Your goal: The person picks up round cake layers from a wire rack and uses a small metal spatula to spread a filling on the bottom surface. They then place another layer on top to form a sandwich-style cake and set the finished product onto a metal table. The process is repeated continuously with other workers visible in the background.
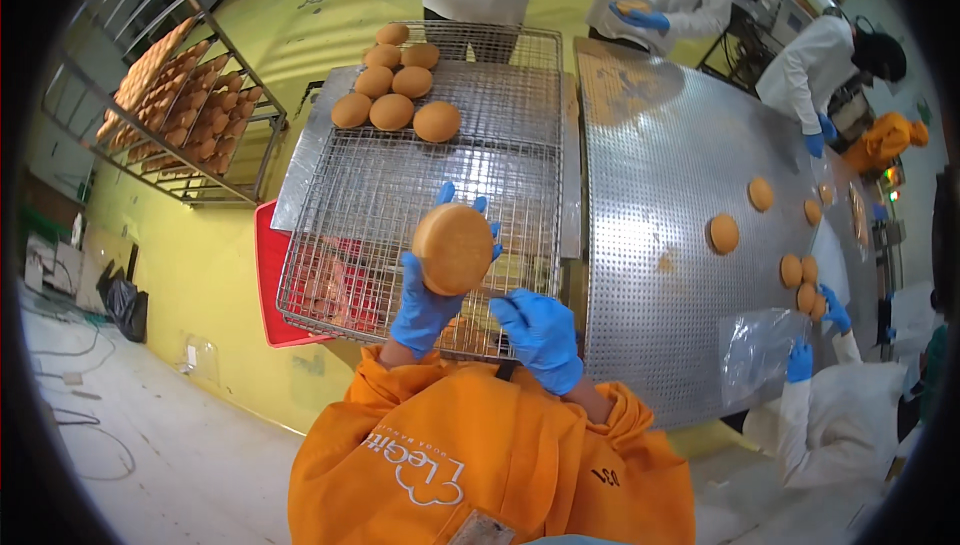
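Observation:
My left hand (pixel 425 310) is closed round a large round golden-brown bun (pixel 452 249), with its flat face up and the blue-gloved fingertips showing past its far edge. Just right of the bun's near side is my right hand (pixel 541 337), also blue-gloved, its fingers curled together. A thin strip shows by those fingers, but I cannot make out what they grip. Both hands are above a wire rack (pixel 375 190). Several similar buns (pixel 391 112) sit on the rack's far left part.
Below the rack, a red crate (pixel 268 280) holds scraps. A perforated metal table (pixel 660 195) stands to the right, with several buns (pixel 723 234) and a clear plastic bag (pixel 757 353). A trolley (pixel 215 140) of buns stands at far left. Gloved co-workers stand around.

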Tool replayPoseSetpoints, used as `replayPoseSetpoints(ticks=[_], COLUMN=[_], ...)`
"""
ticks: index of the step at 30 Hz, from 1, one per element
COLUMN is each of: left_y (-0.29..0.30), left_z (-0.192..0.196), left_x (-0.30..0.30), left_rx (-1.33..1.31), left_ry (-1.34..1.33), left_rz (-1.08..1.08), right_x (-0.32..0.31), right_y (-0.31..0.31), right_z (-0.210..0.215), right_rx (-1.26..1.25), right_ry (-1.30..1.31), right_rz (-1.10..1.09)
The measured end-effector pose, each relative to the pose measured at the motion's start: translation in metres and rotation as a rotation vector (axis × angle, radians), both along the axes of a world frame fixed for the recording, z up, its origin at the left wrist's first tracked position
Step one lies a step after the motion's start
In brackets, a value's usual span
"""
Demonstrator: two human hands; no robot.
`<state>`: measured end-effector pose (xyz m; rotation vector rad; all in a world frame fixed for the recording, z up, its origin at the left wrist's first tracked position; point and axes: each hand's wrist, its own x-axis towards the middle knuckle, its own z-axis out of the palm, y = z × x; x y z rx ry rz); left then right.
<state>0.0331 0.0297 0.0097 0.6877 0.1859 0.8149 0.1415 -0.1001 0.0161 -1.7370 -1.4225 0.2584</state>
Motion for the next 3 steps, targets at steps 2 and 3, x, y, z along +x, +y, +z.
replayPoseSetpoints(ticks=[2, 3], left_y=[-0.019, -0.02], left_z=[0.001, -0.002], left_x=[0.001, 0.003], left_rx=[0.096, 0.083], left_ry=[0.147, 0.129], left_rz=[0.093, 0.119], right_x=[0.004, 0.012], right_y=[0.002, 0.006], right_z=[-0.018, -0.03], right_rx=[-0.095, -0.097], right_ry=[-0.041, 0.002], right_rz=[0.032, 0.02])
